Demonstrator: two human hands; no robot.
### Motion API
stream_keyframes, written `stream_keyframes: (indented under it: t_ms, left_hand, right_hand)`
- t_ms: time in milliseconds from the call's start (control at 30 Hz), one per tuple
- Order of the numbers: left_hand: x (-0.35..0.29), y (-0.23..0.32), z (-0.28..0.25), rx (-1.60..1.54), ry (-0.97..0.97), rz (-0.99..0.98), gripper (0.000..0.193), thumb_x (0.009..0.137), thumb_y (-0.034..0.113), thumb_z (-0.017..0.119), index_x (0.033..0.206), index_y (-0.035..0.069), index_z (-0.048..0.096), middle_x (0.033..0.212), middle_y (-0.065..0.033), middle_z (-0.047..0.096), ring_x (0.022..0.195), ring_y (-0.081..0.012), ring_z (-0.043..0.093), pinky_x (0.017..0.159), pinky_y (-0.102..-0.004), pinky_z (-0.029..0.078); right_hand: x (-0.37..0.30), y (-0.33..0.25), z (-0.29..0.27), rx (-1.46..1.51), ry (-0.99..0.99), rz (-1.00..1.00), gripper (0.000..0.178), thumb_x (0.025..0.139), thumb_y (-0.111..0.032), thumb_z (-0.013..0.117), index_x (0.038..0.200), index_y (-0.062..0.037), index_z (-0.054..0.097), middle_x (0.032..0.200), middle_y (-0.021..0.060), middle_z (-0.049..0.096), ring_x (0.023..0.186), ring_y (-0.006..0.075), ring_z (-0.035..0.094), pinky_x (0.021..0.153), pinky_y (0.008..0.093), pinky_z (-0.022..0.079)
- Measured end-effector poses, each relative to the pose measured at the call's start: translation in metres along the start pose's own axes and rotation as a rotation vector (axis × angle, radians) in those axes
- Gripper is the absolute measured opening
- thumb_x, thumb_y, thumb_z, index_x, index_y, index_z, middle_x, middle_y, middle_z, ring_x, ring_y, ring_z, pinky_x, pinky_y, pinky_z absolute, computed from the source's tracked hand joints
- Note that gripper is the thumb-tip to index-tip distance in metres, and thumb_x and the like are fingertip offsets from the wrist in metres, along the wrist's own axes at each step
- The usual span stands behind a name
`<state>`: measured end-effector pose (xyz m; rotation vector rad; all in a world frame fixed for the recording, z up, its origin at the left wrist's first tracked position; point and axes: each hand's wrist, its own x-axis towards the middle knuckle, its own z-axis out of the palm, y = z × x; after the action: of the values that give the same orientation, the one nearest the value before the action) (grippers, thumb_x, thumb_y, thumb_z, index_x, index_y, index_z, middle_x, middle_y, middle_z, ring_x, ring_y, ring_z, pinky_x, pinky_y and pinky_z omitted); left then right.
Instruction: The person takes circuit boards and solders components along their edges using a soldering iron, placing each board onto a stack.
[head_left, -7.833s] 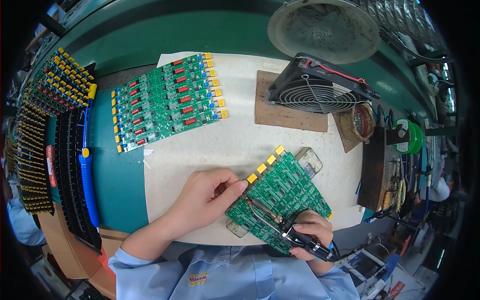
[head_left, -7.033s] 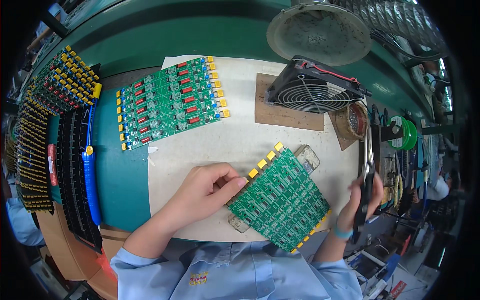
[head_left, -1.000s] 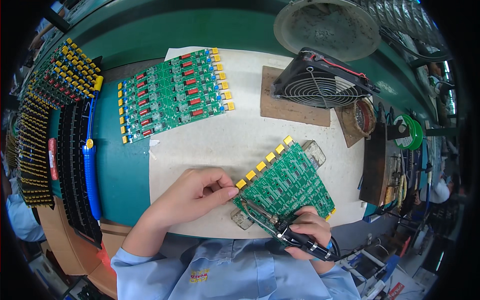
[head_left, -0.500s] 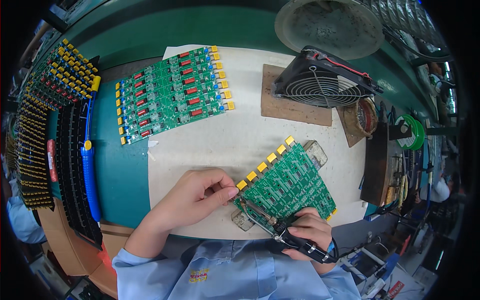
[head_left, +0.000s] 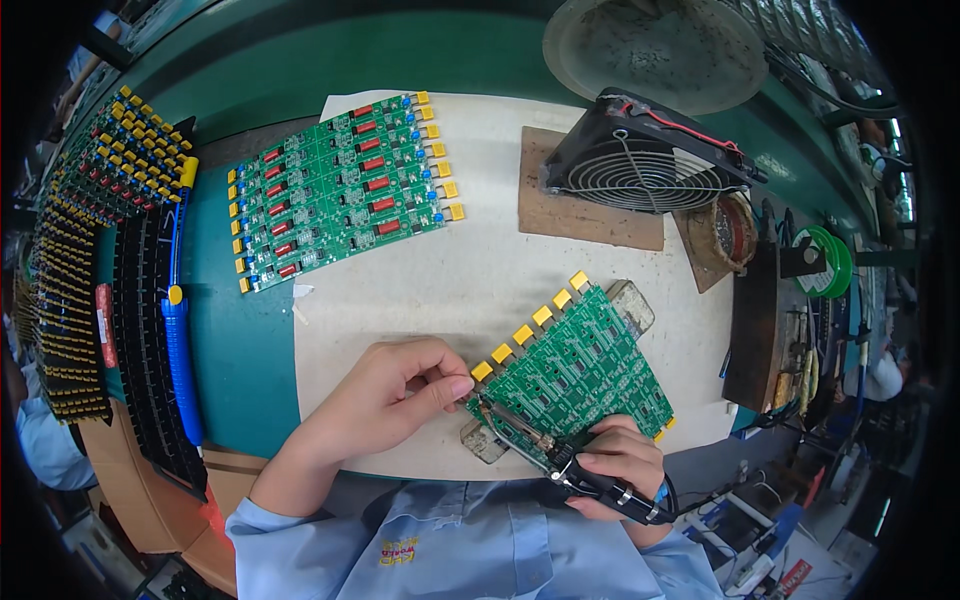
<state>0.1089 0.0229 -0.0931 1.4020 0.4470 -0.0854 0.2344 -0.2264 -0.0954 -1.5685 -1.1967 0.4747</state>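
Note:
A green circuit board (head_left: 590, 365) lies slantwise in front of me, with yellow block components (head_left: 522, 335) along its upper left edge. It rests on two worn blocks; one block (head_left: 632, 308) shows past its upper right side, the other block (head_left: 483, 442) past its lower left corner. My right hand (head_left: 625, 460) is closed around the black handle of a soldering iron (head_left: 598, 487). The iron's tip and thin metal guide tube reach the board's left corner. There my left hand (head_left: 390, 395) is closed, thumb and forefinger pinched beside the endmost yellow component; what they pinch is hidden.
A panel of joined green boards (head_left: 340, 190) lies at the back left. A caged fan (head_left: 650, 165) stands behind my board, near a round duct hood (head_left: 655, 55). Leftward are a blue desoldering pump (head_left: 180, 360), a black rack (head_left: 145, 340) and stacked boards (head_left: 75, 300). A green spool (head_left: 825, 262) sits right.

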Motion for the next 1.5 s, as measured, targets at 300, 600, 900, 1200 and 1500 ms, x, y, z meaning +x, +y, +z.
stream_keyframes:
  t_ms: [300, 600, 900, 1200, 1500]
  left_hand:
    - [0.0003, 0.0000, 0.0014, -0.027, 0.007, -0.007, 0.002, 0.084, 0.000, 0.058, 0.084, -0.001, 0.060, 0.075, -0.0045, 0.061, 0.062, -0.0088, 0.052, 0.055, -0.0201, 0.040]
    - [-0.0005, 0.0002, 0.0028, -0.019, 0.056, -0.035, 0.006, 0.084, 0.005, 0.060, 0.081, -0.001, 0.061, 0.070, -0.0034, 0.060, 0.058, -0.0079, 0.050, 0.052, -0.0198, 0.038]
    - [-0.0016, 0.0044, -0.0003, 0.162, 0.020, -0.025, 0.013, 0.087, 0.007, 0.059, 0.077, -0.001, 0.061, 0.068, -0.0047, 0.060, 0.058, -0.0081, 0.052, 0.053, -0.0185, 0.039]
    - [-0.0008, 0.0048, 0.0004, 0.147, 0.012, -0.040, 0.014, 0.087, 0.008, 0.058, 0.077, -0.001, 0.061, 0.066, -0.0044, 0.059, 0.057, -0.0084, 0.051, 0.054, -0.0186, 0.040]
    - [0.0005, 0.0016, 0.0031, 0.055, 0.030, -0.076, 0.018, 0.087, 0.010, 0.058, 0.073, -0.001, 0.060, 0.062, -0.0037, 0.058, 0.054, -0.0084, 0.047, 0.051, -0.0198, 0.037]
  right_hand:
    - [-0.0015, -0.0001, 0.0017, 0.057, 0.059, 0.014, 0.035, 0.062, -0.015, 0.078, 0.093, -0.0024, 0.068, 0.070, 0.0077, 0.061, 0.062, 0.0188, 0.056, 0.077, 0.0330, 0.047]
    - [-0.0021, -0.0004, 0.0032, 0.142, 0.105, -0.006, 0.035, 0.062, -0.015, 0.079, 0.093, -0.0017, 0.067, 0.070, 0.0078, 0.060, 0.060, 0.0185, 0.054, 0.073, 0.0332, 0.047]
    - [0.0014, 0.0010, 0.0029, 0.014, -0.040, -0.029, 0.036, 0.061, -0.017, 0.076, 0.091, -0.0018, 0.064, 0.066, 0.0103, 0.058, 0.058, 0.0226, 0.051, 0.069, 0.0350, 0.045]
    - [0.0004, 0.0022, 0.0028, 0.023, -0.035, -0.029, 0.036, 0.060, -0.017, 0.077, 0.090, -0.0023, 0.064, 0.066, 0.0100, 0.058, 0.058, 0.0231, 0.052, 0.069, 0.0345, 0.045]
    - [0.0032, -0.0004, 0.0026, 0.038, -0.011, -0.004, 0.034, 0.062, -0.015, 0.078, 0.091, -0.0017, 0.067, 0.069, 0.0072, 0.059, 0.059, 0.0183, 0.053, 0.070, 0.0309, 0.046]
